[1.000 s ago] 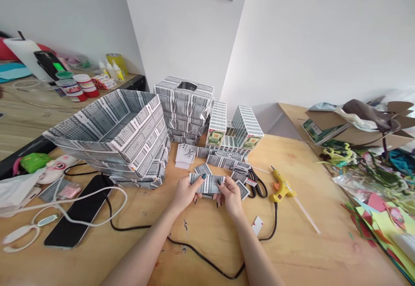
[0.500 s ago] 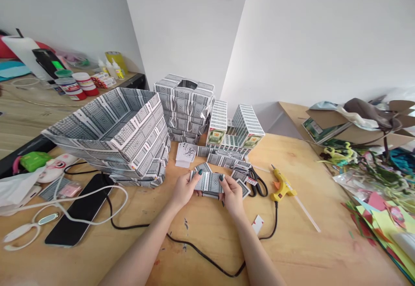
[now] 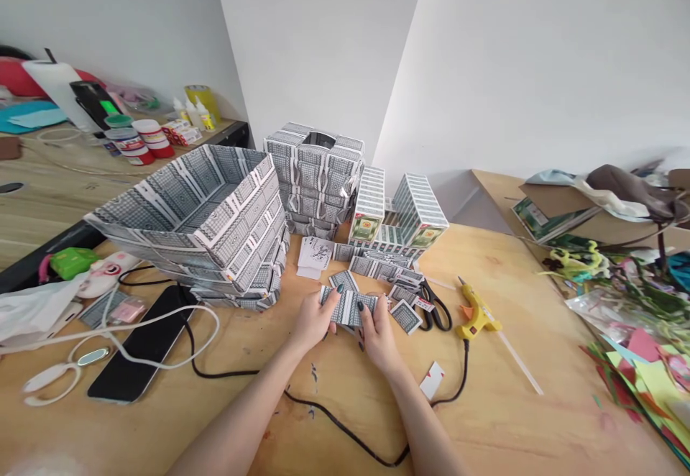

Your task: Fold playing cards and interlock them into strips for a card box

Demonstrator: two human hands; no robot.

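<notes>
Between my two hands is a strip of grey-patterned playing cards, held level above the table. My left hand pinches its left end, thumb on top and fingers underneath. My right hand grips the right end, with its thumb pressed on the face. Just behind lie loose playing cards and a pile of folded card strips. A white joker card rests to the back left. Black-handled scissors lie right of the cards, and a yellow glue gun is farther right.
A large open basket made of cards stands at left, near a card-built box and card packs. A phone and white cable lie left. A black cord crosses in front. Coloured paper scraps lie right.
My right thumb has slid inward along the strip toward its middle, and the right hand has turned slightly. The whole view has shifted a little, so the scene sits farther right.
</notes>
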